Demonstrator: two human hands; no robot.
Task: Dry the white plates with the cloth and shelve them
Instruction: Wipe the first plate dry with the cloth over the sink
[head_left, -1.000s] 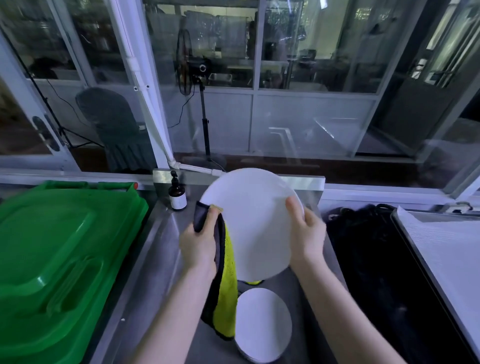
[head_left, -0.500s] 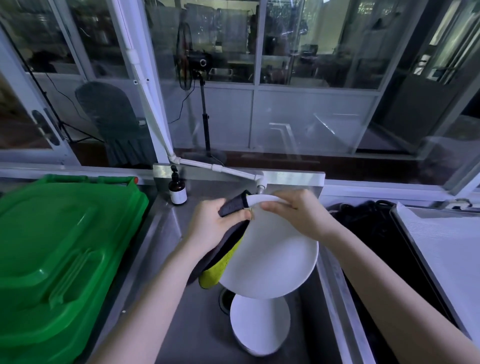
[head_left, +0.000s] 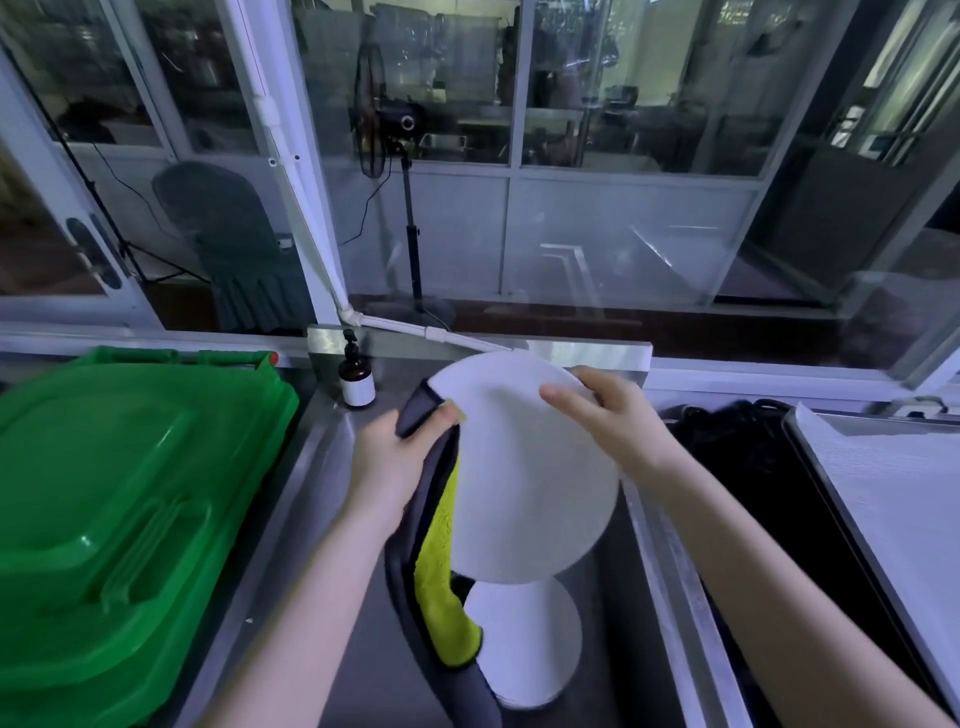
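I hold a white plate (head_left: 530, 478) tilted over the steel sink (head_left: 363, 675). My right hand (head_left: 608, 410) grips its upper right rim, thumb on the face. My left hand (head_left: 400, 457) pinches the grey and yellow cloth (head_left: 441, 571) against the plate's upper left edge. The cloth hangs down along the plate's left side into the sink. A second white plate (head_left: 524, 644) lies in the sink below, partly covered by the held plate and the cloth.
A green plastic bin lid (head_left: 119, 493) fills the left side. A brown soap bottle (head_left: 356, 378) stands at the sink's back left corner. A white tap pipe (head_left: 415, 330) runs behind the plate. Black cables (head_left: 753, 493) and a white tray (head_left: 893, 519) lie to the right.
The plate has turned in my hands over the last second. My left hand with the cloth slid along the upper left rim, and the cloth now hangs lower into the sink.
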